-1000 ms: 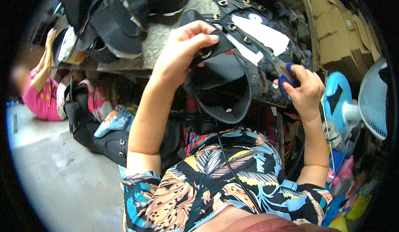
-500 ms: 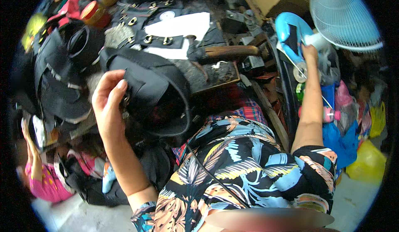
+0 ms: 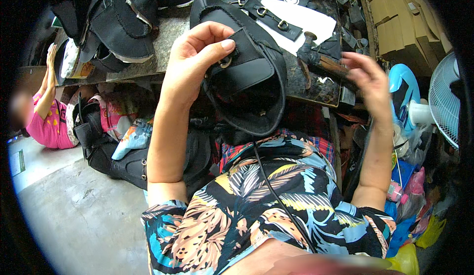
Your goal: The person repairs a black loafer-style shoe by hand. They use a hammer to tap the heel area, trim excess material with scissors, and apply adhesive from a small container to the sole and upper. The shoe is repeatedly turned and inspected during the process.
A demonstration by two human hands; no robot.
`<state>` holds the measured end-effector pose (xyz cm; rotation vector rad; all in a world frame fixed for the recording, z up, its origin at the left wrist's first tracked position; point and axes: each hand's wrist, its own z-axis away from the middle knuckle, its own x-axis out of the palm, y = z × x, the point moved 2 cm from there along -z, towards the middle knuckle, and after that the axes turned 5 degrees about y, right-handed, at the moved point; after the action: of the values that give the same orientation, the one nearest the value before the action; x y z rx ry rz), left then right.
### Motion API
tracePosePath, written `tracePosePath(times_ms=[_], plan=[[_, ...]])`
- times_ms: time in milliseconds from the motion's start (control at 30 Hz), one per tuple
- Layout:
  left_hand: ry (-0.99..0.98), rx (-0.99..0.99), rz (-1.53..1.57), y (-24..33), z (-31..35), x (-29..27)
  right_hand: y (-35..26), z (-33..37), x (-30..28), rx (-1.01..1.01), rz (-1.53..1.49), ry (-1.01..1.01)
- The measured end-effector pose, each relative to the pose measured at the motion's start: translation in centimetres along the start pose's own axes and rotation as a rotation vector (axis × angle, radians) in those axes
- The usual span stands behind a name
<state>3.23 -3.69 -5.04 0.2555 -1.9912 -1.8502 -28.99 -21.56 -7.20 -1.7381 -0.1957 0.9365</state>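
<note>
Shoe upper (image 3: pixel 249 73) pinched in left hand (image 3: pixel 200 53), top-centre | scissors gone, cutting seemingly paused | right hand (image 3: pixel 369 82) by hammer (image 3: pixel 328 66) (half-curled, hold unclear)

The left hand (image 3: pixel 197 53) pinches the edge of a black shoe upper (image 3: pixel 247 73) beside a small metal ring (image 3: pixel 225 63); the upper's rounded opening faces the wearer's patterned shirt (image 3: pixel 212 216). The right hand (image 3: pixel 368 82), blurred, is at the handle end of a hammer (image 3: pixel 310 54) on the dark workbench (image 3: pixel 318 95); whether it grips cannot be told. Beyond the upper, a black strip (image 3: pixel 273 21) with metal fittings lies over a white sheet (image 3: pixel 313 21). More black uppers (image 3: pixel 118 33) sit to the left, cardboard (image 3: pixel 402 26) to the far right, above a fan (image 3: pixel 444 100). At far left, another person (image 3: pixel 52 122) in pink holds both hands up
</note>
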Motion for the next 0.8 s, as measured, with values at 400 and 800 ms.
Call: tracePosePath(times_ms=[400,800], plan=[[0.002,-0.041,0.028,-0.2,1.8,-1.6,-6.4,-4.8,12.8,0.152,-0.711,-0.315],[-0.016,-0.08,-0.378,0.1,2.2,-0.2,-7.2,-4.5,14.0,0.025,-0.569,-0.258]])
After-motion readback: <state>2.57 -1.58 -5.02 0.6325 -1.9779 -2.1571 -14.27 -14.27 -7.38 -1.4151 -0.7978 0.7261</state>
